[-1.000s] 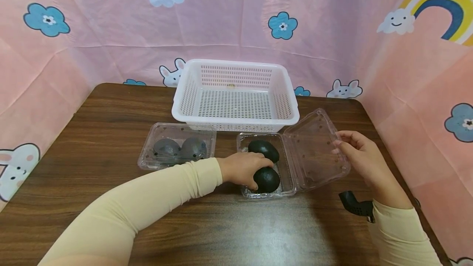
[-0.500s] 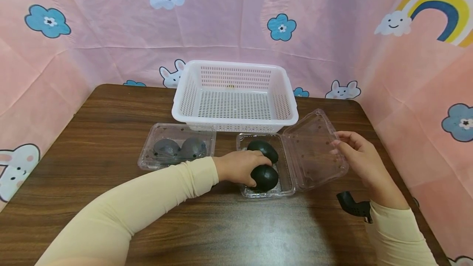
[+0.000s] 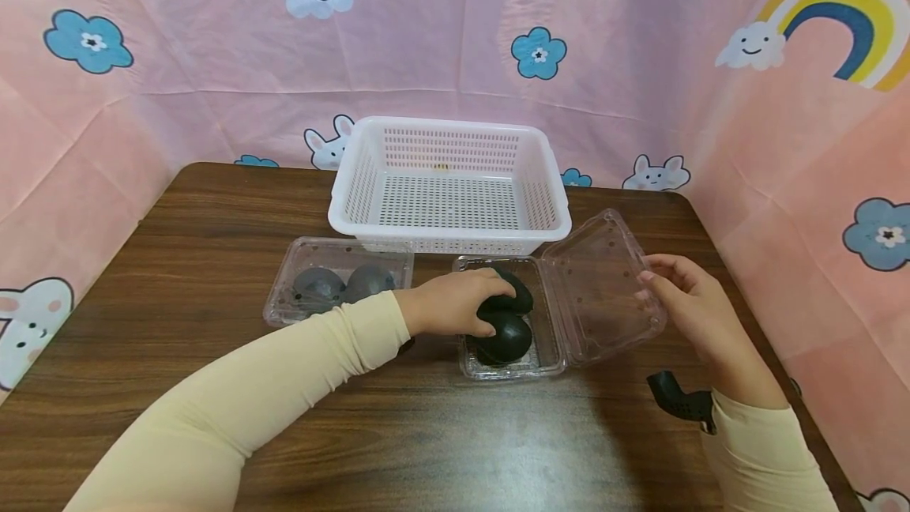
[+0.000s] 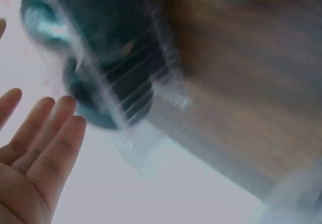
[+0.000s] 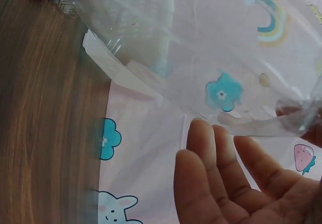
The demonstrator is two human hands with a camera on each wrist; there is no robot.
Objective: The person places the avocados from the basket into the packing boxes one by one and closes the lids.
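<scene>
Left hand (image 3: 455, 303) curling over the near avocado (image 3: 506, 336) in the open clamshell (image 3: 501, 370) at frame centre, long axis running left-right. Right hand (image 3: 693, 310) pinching the lid (image 3: 604, 287) edge, farther right. Left wrist view too blurred to be confirming the grip; right wrist view showing fingers (image 5: 221, 183) loosely spread beneath the clear lid (image 5: 201, 58).
</scene>
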